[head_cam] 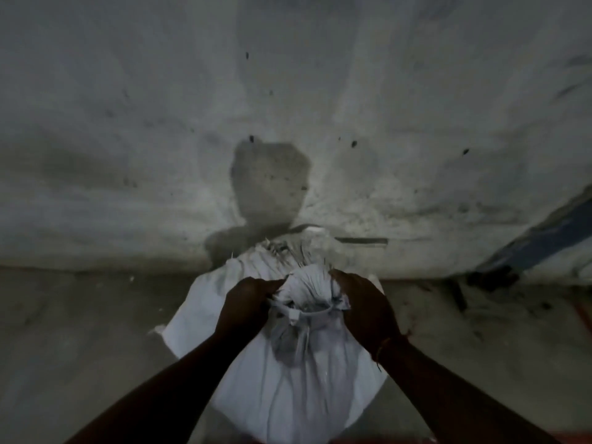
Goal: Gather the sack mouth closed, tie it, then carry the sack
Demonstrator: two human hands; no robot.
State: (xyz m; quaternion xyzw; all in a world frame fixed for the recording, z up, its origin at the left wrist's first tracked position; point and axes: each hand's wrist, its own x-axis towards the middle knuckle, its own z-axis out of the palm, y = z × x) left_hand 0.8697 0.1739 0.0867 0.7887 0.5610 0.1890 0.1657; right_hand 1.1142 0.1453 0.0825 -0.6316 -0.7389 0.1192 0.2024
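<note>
White sack mouth is bunched; left hand and right hand each grip it. Cinch tie tight before lifting.

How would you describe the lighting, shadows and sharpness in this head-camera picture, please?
Head view: dim, flat light; the person's shadow falls on the wall behind the sack; both hands, left hand and right hand, are nearly silhouetted at the gathered mouth; wide-angle bending at the edges; overall soft, with fine detail smeared.
</note>
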